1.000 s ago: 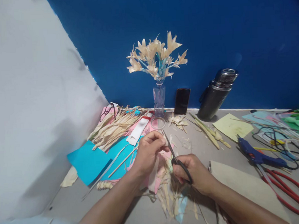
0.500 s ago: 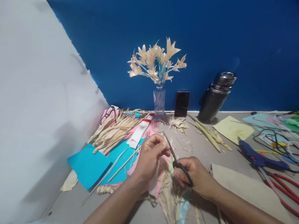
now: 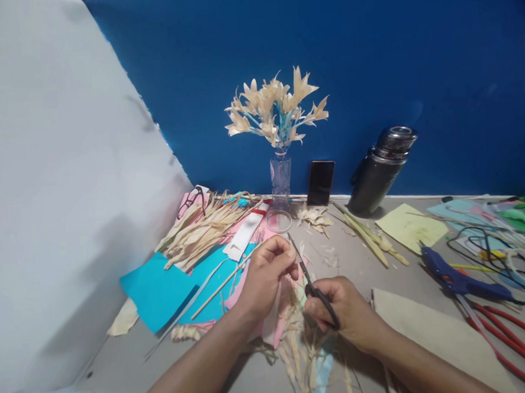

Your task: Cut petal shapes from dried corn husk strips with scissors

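Black-handled scissors (image 3: 321,304) are gripped in my right hand (image 3: 340,310), their blades pointing up and away, close beside the fingertips of my other hand. My left hand (image 3: 269,273) is closed in a pinch; whatever lies between the fingertips is too small or too hidden to name. Beneath both hands is a heap of dried husk scraps (image 3: 293,360) with pink and light blue paper pieces. Farther back, a clear bottle (image 3: 280,180) holds a bunch of cream husk flowers (image 3: 270,104) on blue stems.
Dried husks (image 3: 206,229) and blue paper (image 3: 159,292) lie at left. A tape roll (image 3: 279,221), a phone (image 3: 321,183) and a dark flask (image 3: 379,171) stand or lie at the back. To the right are a blue glue gun (image 3: 463,279) and large red-handled scissors (image 3: 515,335).
Both hands and the scissors hold nearly the same pose. The whole view has shifted very slightly.
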Demonstrator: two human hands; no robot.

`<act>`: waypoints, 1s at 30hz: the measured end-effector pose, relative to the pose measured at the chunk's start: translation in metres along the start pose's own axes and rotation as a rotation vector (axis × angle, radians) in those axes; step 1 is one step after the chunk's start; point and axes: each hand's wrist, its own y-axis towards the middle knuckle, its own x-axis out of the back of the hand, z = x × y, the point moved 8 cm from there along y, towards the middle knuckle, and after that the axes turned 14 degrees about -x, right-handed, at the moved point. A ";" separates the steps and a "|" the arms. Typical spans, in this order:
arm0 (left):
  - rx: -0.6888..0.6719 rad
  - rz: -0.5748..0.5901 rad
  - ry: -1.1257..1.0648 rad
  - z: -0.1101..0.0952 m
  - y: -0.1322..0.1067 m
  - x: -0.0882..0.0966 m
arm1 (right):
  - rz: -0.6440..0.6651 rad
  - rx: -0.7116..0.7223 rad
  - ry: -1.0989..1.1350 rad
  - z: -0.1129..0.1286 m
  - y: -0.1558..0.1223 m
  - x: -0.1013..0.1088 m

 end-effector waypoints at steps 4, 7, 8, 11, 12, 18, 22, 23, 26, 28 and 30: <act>0.004 0.008 0.008 -0.001 -0.001 -0.002 | 0.001 0.001 0.001 0.001 -0.001 0.000; -0.006 0.010 0.007 -0.001 0.000 -0.002 | -0.041 0.021 0.029 0.007 -0.002 0.005; -0.004 0.011 0.010 -0.001 0.000 -0.002 | -0.077 0.044 0.054 0.010 -0.003 0.009; 0.033 0.021 0.050 0.004 0.000 -0.002 | -0.197 0.109 0.176 0.018 -0.007 0.025; 0.058 0.028 0.071 0.006 -0.001 -0.002 | -0.224 0.117 0.220 0.019 -0.007 0.029; 0.240 0.116 0.153 0.024 -0.011 -0.009 | -0.267 0.151 0.288 0.024 -0.010 0.038; 0.210 0.141 0.083 0.026 -0.012 -0.017 | -0.313 0.196 0.254 0.027 -0.010 0.043; 0.188 0.143 0.065 0.026 -0.011 -0.019 | -0.328 0.203 0.245 0.027 -0.010 0.044; 0.144 0.137 0.068 0.027 -0.010 -0.022 | -0.334 0.215 0.236 0.026 -0.008 0.045; 0.154 0.135 0.068 0.031 -0.010 -0.021 | -0.289 0.204 0.264 0.025 -0.005 0.044; 0.183 0.143 0.063 0.035 -0.010 -0.021 | -0.230 0.177 0.311 0.022 -0.002 0.044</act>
